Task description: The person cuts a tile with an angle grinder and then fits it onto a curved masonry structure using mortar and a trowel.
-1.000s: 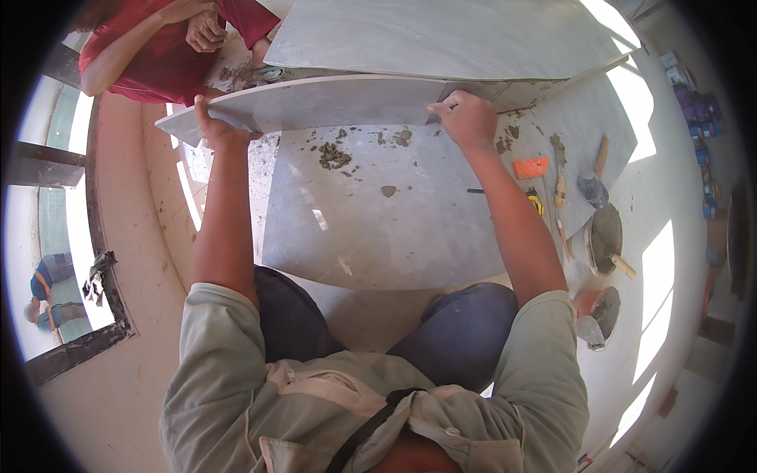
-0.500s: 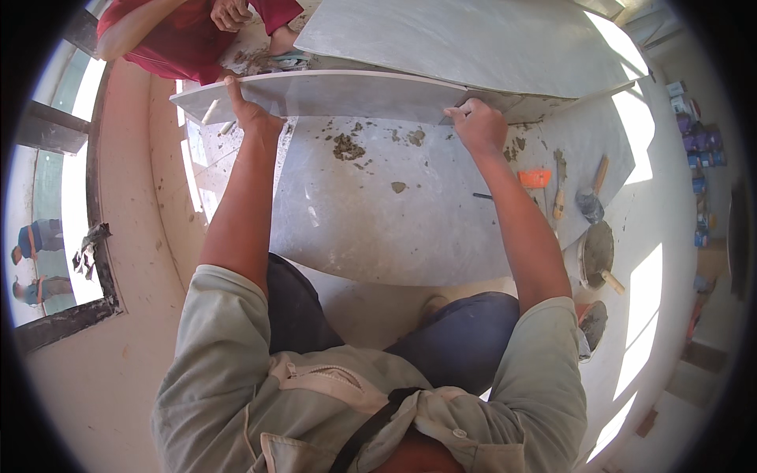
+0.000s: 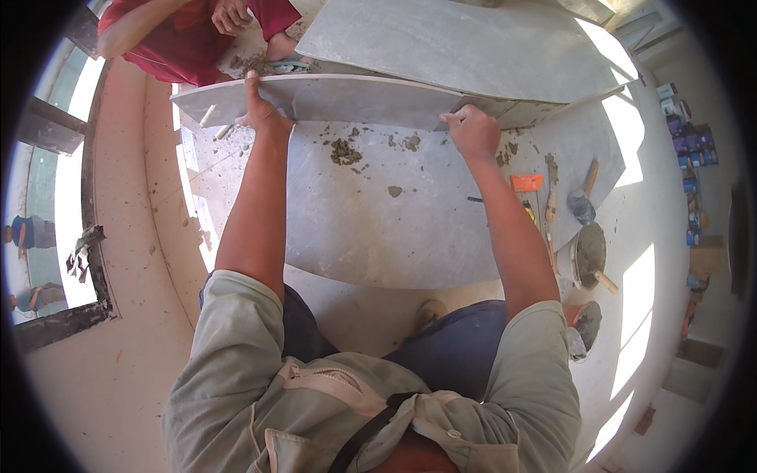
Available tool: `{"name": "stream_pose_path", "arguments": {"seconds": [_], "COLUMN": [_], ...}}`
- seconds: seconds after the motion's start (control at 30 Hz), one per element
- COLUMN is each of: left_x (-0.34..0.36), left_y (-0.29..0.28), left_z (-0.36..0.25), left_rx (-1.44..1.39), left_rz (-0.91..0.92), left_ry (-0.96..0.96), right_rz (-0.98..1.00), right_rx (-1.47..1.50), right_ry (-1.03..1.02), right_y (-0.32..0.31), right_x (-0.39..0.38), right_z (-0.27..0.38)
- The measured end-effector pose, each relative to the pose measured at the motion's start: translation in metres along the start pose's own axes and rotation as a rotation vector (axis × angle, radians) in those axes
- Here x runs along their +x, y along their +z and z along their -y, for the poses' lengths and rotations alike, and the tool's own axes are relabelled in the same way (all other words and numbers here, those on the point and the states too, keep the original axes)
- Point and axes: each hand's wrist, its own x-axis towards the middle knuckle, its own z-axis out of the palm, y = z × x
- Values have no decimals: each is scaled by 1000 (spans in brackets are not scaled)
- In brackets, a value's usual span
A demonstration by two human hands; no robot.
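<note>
A long, narrow grey tile strip (image 3: 355,97) stands on edge across a large grey slab (image 3: 378,236) spotted with lumps of cement (image 3: 344,153). My left hand (image 3: 264,110) grips the strip toward its left part, thumb up over the top edge. My right hand (image 3: 471,132) is closed against the strip's face farther right, fingertips pinched; whether anything is between them is unclear. Right of that forearm lie an orange scraper (image 3: 527,182), a wooden-handled tool (image 3: 550,205) and a mallet (image 3: 582,205).
A co-worker in red (image 3: 169,47) sits at upper left, beside another large tile (image 3: 465,47). Two buckets of grey mix (image 3: 588,254), (image 3: 587,323) stand at right. A dark-framed window (image 3: 91,311) is at left, boxes (image 3: 682,126) at far right.
My left hand has shifted right along the strip, which has also moved slightly right. The co-worker's hands and body appear higher in view. My right hand stays pinched at the strip.
</note>
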Motion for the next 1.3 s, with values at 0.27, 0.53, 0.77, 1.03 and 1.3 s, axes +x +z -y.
{"name": "stream_pose_path", "arguments": {"seconds": [0.27,0.53,0.77,1.03,1.3], "left_x": [-23,-31,-38,-21,-29], "left_y": [19,25,35,27,31], "left_z": [2,2,1,-2,3], "left_rx": [58,54,100,132,197], "left_rz": [-144,-147,-133,12,58], "left_ry": [119,110,93,118,161], "right_rz": [-9,-33,-76,91,140], "right_rx": [73,125,193,196,137], "right_ry": [-7,-57,-103,-4,15], "right_y": [2,-3,2,-9,-18], "right_x": [2,5,4,10,14], "right_z": [-6,-8,-17,-14,-8]}}
